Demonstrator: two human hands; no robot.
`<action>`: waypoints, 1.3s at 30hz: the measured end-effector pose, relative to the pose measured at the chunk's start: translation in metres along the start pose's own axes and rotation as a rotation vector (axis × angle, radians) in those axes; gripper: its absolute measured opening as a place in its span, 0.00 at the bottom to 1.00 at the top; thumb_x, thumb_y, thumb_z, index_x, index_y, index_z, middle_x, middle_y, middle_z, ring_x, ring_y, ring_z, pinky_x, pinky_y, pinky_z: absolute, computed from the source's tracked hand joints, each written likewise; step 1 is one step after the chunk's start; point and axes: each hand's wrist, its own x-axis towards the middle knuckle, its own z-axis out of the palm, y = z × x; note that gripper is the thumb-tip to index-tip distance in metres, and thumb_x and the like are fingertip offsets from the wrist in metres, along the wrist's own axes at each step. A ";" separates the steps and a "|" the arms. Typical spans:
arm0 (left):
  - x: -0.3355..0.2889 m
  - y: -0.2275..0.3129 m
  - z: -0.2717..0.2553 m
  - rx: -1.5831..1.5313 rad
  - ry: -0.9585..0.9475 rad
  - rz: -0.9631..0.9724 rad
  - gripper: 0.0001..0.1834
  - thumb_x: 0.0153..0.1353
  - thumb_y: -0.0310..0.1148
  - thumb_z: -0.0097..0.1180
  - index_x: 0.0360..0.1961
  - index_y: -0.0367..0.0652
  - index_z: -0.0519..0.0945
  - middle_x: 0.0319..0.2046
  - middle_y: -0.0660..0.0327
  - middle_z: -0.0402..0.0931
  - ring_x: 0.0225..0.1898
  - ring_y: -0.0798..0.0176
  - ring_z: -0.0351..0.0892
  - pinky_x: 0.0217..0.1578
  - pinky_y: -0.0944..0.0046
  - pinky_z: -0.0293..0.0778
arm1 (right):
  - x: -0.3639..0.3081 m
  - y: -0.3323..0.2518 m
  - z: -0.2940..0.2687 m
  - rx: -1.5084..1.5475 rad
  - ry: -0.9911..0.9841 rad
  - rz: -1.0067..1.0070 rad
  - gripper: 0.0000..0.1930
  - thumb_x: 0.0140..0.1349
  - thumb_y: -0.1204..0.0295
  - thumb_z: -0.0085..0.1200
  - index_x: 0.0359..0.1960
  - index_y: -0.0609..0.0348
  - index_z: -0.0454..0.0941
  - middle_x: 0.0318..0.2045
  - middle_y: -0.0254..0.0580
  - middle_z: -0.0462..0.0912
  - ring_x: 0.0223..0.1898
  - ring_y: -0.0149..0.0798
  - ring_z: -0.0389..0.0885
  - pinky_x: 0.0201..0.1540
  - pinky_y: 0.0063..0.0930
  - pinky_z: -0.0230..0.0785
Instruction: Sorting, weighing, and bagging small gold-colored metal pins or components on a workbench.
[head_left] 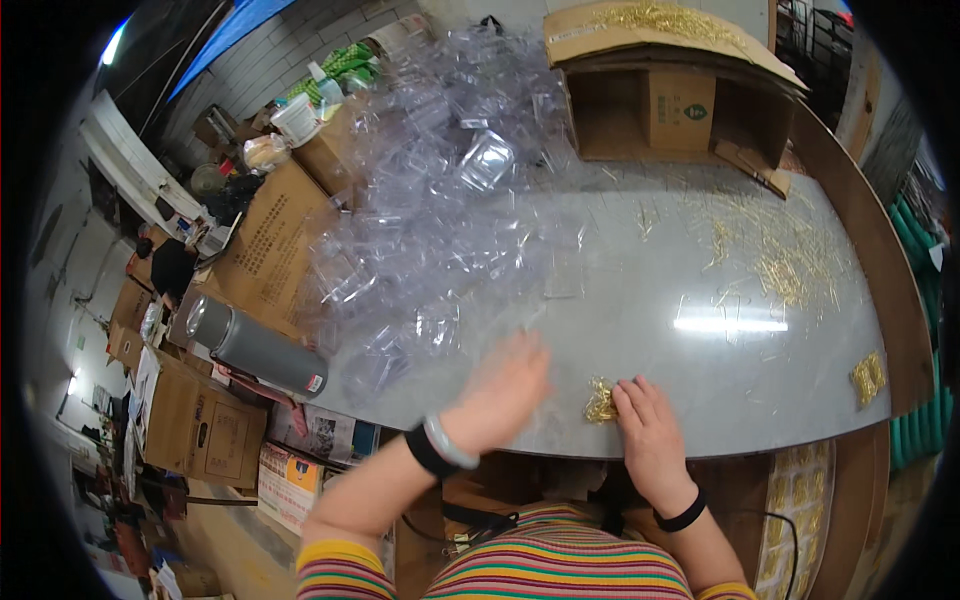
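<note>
My right hand [650, 430] is at the table's near edge, its fingers closed against a small bundle of thin gold-coloured metal pieces [599, 401]. The bundle pokes out to the left of the fingertips, and my thumb is hidden. To its left, my left hand [505, 390] hovers over the grey tabletop [610, 310], smeared by motion, so its fingers and anything in them cannot be made out. Just beyond it begins a big heap of clear plastic boxes [430, 230]. Loose gold-coloured pieces [790, 260] lie scattered at the right.
Another gold-coloured bundle [868, 380] sits by the right edge. At the back, a cardboard box [683, 108] carries more gold pieces on top. A grey flask [262, 345] lies at the left beside cartons [265, 245]. A raised board [880, 240] borders the table's right side.
</note>
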 end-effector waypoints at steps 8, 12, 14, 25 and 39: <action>0.149 -0.092 -0.026 0.038 0.192 -0.224 0.11 0.61 0.33 0.59 0.40 0.35 0.82 0.44 0.47 0.82 0.48 0.45 0.81 0.56 0.46 0.72 | -0.003 0.006 0.001 0.060 0.075 -0.010 0.24 0.57 0.83 0.51 0.59 0.67 0.75 0.57 0.51 0.78 0.63 0.56 0.73 0.68 0.48 0.65; 0.168 -0.096 -0.018 0.237 0.192 -0.185 0.06 0.62 0.32 0.59 0.34 0.41 0.82 0.36 0.53 0.83 0.42 0.48 0.82 0.55 0.47 0.73 | -0.004 0.006 0.000 0.075 0.108 -0.018 0.24 0.57 0.83 0.51 0.59 0.67 0.74 0.56 0.52 0.78 0.62 0.56 0.73 0.67 0.47 0.66; 0.162 -0.093 -0.026 0.431 0.274 -0.093 0.05 0.63 0.31 0.58 0.33 0.42 0.81 0.34 0.55 0.82 0.41 0.50 0.82 0.53 0.48 0.73 | -0.005 0.005 0.001 0.088 0.104 -0.007 0.24 0.58 0.83 0.51 0.59 0.67 0.74 0.57 0.52 0.77 0.63 0.56 0.73 0.68 0.47 0.66; -0.025 0.015 0.018 0.108 0.263 0.193 0.10 0.54 0.29 0.64 0.35 0.42 0.77 0.33 0.56 0.75 0.38 0.51 0.77 0.42 0.55 0.73 | -0.005 0.000 -0.001 0.041 0.000 0.010 0.27 0.61 0.77 0.60 0.63 0.65 0.70 0.60 0.52 0.74 0.65 0.58 0.70 0.69 0.48 0.64; -0.033 0.004 0.056 -0.499 0.364 -0.527 0.16 0.65 0.36 0.64 0.44 0.35 0.77 0.34 0.54 0.79 0.31 0.54 0.81 0.36 0.57 0.75 | 0.001 -0.009 -0.002 0.008 -0.021 0.022 0.20 0.63 0.80 0.53 0.57 0.62 0.75 0.54 0.49 0.78 0.62 0.54 0.74 0.68 0.48 0.66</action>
